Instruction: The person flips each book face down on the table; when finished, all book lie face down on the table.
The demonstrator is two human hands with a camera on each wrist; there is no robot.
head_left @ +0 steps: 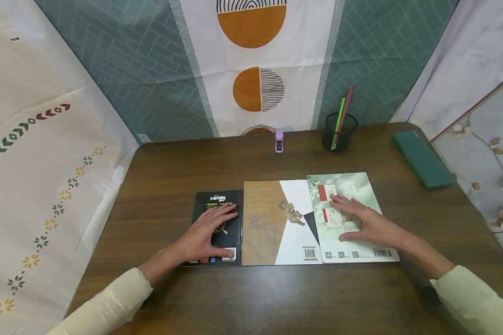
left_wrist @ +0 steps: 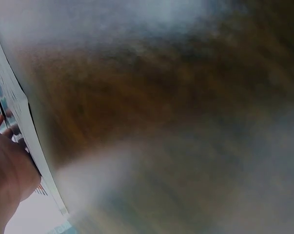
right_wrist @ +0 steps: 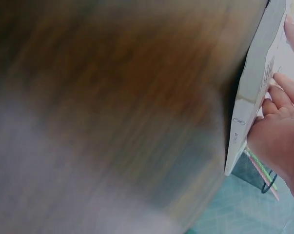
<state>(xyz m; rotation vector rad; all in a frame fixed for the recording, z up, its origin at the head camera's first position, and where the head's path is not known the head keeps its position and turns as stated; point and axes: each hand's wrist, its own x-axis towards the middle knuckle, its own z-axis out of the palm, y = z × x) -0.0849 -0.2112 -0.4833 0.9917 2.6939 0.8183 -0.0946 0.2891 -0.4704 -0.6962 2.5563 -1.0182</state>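
Note:
Three books lie side by side, edges meeting, across the middle of the table. My left hand rests with spread fingers on the small black book at the left. Over the pale green book at the right, my right hand lies with its fingers extended and thumb apart. Between the hands is a brown and white book with a baby figure on its cover. The wrist views show each hand from the side, the left hand and right hand against the books' flat faces.
At the back of the wooden table stand a small purple bottle and a black mesh cup with a green and a red pencil. A dark green case lies at the right edge. Patterned cloths hang around the table.

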